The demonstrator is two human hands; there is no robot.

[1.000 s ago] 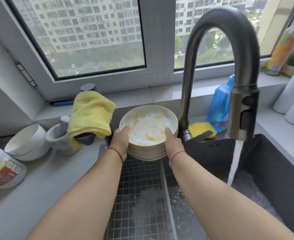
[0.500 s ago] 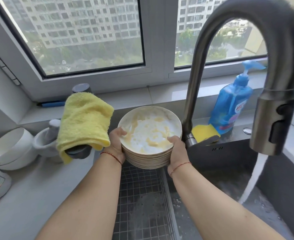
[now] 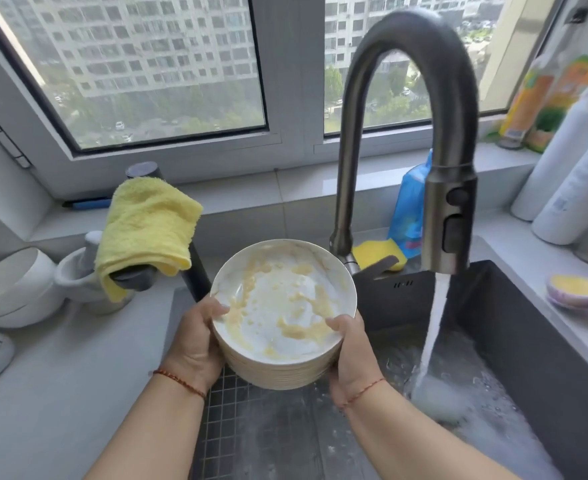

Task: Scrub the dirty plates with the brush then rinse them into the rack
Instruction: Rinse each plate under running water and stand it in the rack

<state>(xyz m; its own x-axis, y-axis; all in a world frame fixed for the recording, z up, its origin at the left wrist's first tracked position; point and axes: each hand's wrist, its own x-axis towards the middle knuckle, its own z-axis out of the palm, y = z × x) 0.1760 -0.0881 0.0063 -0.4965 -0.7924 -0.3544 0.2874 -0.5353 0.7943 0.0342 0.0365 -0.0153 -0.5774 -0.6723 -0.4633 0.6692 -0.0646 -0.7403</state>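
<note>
Both the left hand (image 3: 195, 341) and right hand (image 3: 351, 355) grip the stack of dirty plates (image 3: 282, 317) above the grid rack (image 3: 268, 434) (tap running alongside); scrubbing and rinsing seemingly remain undone.

Left hand (image 3: 195, 344), right hand (image 3: 353, 358) curled, gripping

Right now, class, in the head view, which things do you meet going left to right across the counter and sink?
White ceramic bowl → yellow towelling cloth → stack of dirty white plates → stream of tap water → pink round scrubber.
</note>
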